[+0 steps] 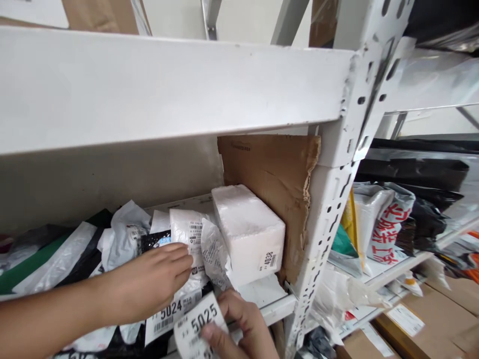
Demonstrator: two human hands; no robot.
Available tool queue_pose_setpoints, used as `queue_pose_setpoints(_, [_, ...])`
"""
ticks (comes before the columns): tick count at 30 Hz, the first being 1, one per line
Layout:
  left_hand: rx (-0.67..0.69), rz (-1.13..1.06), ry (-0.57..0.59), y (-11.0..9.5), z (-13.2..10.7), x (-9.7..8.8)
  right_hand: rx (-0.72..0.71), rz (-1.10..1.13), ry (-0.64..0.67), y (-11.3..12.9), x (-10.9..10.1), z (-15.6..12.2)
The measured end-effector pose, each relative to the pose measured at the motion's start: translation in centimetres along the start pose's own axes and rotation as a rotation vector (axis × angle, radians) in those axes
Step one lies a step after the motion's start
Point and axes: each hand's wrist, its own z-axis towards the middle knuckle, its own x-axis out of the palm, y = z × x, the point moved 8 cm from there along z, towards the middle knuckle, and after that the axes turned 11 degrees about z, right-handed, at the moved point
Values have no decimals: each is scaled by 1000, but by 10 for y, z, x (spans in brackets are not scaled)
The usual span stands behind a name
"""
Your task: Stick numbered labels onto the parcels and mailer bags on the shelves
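My left hand reaches in from the left over the shelf, fingers curled and pressed together against the front of a white plastic-wrapped parcel. Its thumb and whatever may be pinched are hidden. Between thumb and fingers, my right hand grips a strip of white labels printed 5025. Just behind the strip, a label marked 5024 lies on a dark parcel. A crinkled printed wrapper stands beside the white parcel, touching a white foam box whose label reads 4038.
Plastic mailing bags crowd the shelf on the left. A torn cardboard sheet stands against the perforated white upright. A thick white beam crosses above. On the right rack are more bags and cardboard boxes lower down.
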Motion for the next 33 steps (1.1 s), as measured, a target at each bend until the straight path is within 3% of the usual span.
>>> queue_pose_setpoints(4, [-22, -397, 146, 11, 8, -7, 241, 219, -13, -14, 11, -2])
queue_pose_setpoints(9, [-81, -677, 226, 20, 14, -12, 242, 293, 30, -5, 24, 8])
queue_pose_setpoints(14, [-79, -652, 264, 17, 15, -12, 230, 232, 10, -1, 27, 9])
queue_pose_setpoints(21, [-206, -719, 325, 33, 15, 0, 231, 263, -32, -7, 18, 8])
queue_pose_setpoints(25, [-220, -741, 345, 36, 16, 4, 236, 269, -5, -10, 31, 17])
queue_pose_setpoints(29, [-241, -610, 267, 35, 17, 5, 292, 219, 23, -22, 45, 32])
queue_pose_setpoints(33, [-226, -338, 183, 26, 21, 2, 326, 147, -70, -32, 38, 38])
